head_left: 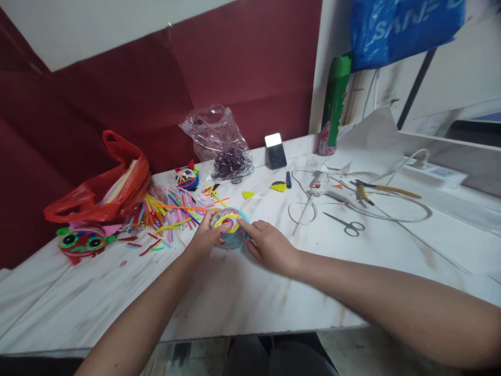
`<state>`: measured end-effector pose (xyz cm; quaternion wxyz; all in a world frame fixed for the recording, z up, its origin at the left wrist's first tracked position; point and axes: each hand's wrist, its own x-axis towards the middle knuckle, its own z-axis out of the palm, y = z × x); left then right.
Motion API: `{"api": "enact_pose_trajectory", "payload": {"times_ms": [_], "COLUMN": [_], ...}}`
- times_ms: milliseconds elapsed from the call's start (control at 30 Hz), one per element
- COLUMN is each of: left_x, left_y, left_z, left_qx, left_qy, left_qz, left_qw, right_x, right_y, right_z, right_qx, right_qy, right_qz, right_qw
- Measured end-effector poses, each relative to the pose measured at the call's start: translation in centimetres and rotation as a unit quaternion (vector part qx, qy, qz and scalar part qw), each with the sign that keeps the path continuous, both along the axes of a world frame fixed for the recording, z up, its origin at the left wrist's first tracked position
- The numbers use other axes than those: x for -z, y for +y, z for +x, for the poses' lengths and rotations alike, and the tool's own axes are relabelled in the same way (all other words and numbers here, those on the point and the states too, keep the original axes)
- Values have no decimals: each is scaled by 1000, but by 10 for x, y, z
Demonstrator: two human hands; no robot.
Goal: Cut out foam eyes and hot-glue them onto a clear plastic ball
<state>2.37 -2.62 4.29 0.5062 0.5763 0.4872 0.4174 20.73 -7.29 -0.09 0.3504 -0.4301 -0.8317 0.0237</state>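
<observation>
**Cradling a round ball (230,241) at the centre of the dial**

Gripping the ball's 9 o'clock side with the left hand (208,230), thumb laid over the yellow-and-pink swirl (231,215) on top. Touching the swirl near 3 o'clock with the index fingertip of the right hand (273,246), remaining fingers loosely curled; impossible to tell whether gripping with the thumb too. Set low over the marbled table (219,305), near mid-view.

Probably light and smooth, hence apt to slip or roll; likely firm around the bluish wall, softer and easily shifted at the swirl. Best cupped low at 9 and 3 o'clock, keeping pressure off the decoration.

Legible at 1 to 2 o'clock: white capitals "SANE" on the blue bag (407,31), followed by a partial letter. Too small to read: print on the green can (338,89), also toward 1 to 2 o'clock, and on the glue gun (323,185), toward 2.
</observation>
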Motion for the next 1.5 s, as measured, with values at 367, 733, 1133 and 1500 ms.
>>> {"api": "enact_pose_trajectory", "payload": {"times_ms": [367, 733, 1133, 1500], "left_x": [4, 0, -8, -6], "left_y": [6, 3, -3, -6], "left_z": [-3, -1, 6, 8], "left_qx": [16, 2, -11, -5], "left_qy": [5, 64, 62, 45], "left_qz": [-7, 15, 14, 19], "left_qw": [1000, 998, 998, 999], "right_x": [-3, -5, -5, -6], "right_y": [-6, -6, -2, -5], "right_z": [-8, -5, -2, 3], "right_qx": [1, -16, 9, -6], "right_qy": [-22, 98, 110, 172], "right_qz": [-130, -187, -157, -96], "right_qw": [991, 977, 981, 980]}}
